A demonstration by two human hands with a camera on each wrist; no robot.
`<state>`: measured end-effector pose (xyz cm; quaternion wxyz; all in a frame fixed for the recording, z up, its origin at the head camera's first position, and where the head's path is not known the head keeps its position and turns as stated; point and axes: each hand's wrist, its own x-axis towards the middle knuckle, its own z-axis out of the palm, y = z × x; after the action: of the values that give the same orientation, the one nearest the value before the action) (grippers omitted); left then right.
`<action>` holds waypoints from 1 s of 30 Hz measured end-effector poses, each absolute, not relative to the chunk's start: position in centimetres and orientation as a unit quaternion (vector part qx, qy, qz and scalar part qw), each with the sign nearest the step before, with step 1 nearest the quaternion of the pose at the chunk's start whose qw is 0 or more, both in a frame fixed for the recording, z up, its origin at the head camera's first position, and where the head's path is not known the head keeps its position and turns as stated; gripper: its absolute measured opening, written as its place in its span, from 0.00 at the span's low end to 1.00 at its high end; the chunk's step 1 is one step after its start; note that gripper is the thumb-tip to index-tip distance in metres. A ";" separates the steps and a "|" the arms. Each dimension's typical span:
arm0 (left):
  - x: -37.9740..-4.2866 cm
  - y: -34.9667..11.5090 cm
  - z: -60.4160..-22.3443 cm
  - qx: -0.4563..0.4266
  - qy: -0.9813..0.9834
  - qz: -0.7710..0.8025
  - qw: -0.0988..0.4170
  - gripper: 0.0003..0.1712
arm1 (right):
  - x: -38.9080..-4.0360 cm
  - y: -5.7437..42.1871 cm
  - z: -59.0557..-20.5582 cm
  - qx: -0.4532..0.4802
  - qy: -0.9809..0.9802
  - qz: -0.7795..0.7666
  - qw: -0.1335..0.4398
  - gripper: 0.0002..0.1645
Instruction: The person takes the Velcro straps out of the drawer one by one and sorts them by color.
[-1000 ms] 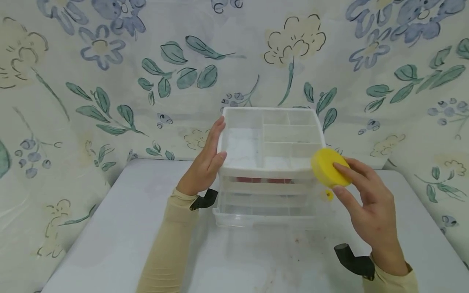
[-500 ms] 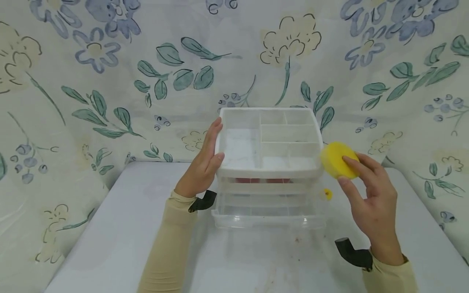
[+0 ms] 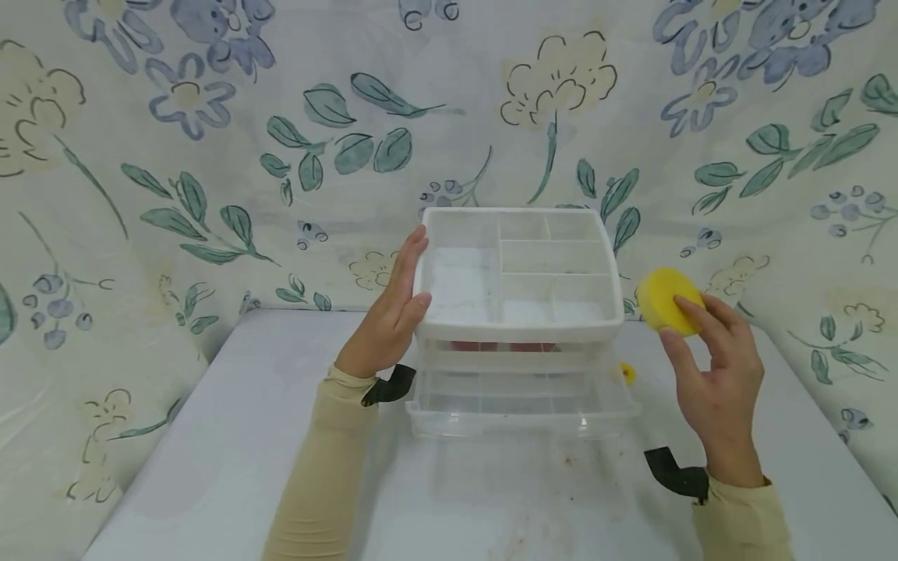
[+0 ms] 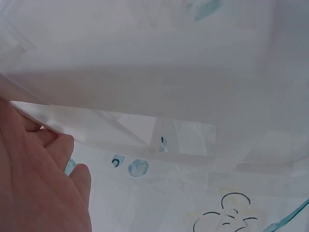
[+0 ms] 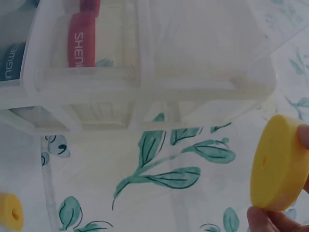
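A white plastic drawer organizer stands on the table, its divided top tray tilted toward me in the head view. My left hand rests along its left side, fingers fairly straight and thumb near the front corner. In the left wrist view that hand lies against the white plastic edge. Right of the organizer my right hand pinches a thick yellow round sponge between thumb and fingers, raised and apart from the box. The right wrist view shows a small hole in the face of the sponge.
A small yellow piece with a hole lies on the table beside the organizer's right side. Red lettered items and a dark one show in the compartments. Floral cloth hangs behind.
My right hand has moved right and slightly up with the sponge, away from the organizer's right front corner. The left hand stays on the organizer's side.
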<state>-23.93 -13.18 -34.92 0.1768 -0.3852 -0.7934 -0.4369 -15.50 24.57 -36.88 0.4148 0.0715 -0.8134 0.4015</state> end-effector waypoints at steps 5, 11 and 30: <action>-23.9 -13.2 -34.9 -0.387 -0.793 -0.435 0.178 0.38 | -16.2 25.1 -37.7 0.052 -0.823 0.397 0.403 0.24; -23.9 -13.2 -35.0 -0.389 -0.792 -0.435 0.180 0.38 | -16.9 25.5 -38.7 0.023 -0.838 0.382 0.389 0.24; -23.8 -13.3 -35.0 -0.383 -0.795 -0.437 0.174 0.38 | -18.1 26.5 -41.1 -0.084 -0.868 0.393 0.293 0.26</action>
<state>-23.80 -13.27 -34.95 0.1739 -0.3830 -0.7949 -0.4372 -18.12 26.52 -41.13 0.2931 -0.0840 -0.8676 0.3929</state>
